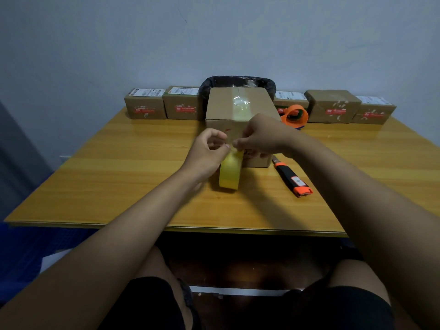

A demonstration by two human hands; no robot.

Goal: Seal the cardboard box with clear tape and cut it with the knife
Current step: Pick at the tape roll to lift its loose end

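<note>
A brown cardboard box (223,108) stands mid-table, with a strip of clear tape running along its top and down the near face. A yellowish roll of clear tape (229,173) hangs upright in front of the box, just above the table. My left hand (207,151) and my right hand (259,136) meet at the top of the roll, fingertips pinching the tape against the near face of the box. An orange and black utility knife (294,179) lies on the table to the right of the roll, untouched.
An orange tape dispenser (295,115) sits right of the box. Several small labelled cardboard boxes (145,103) line the table's far edge, and a bin with a black liner (238,81) stands behind the box. The wooden table (119,175) ends near my knees.
</note>
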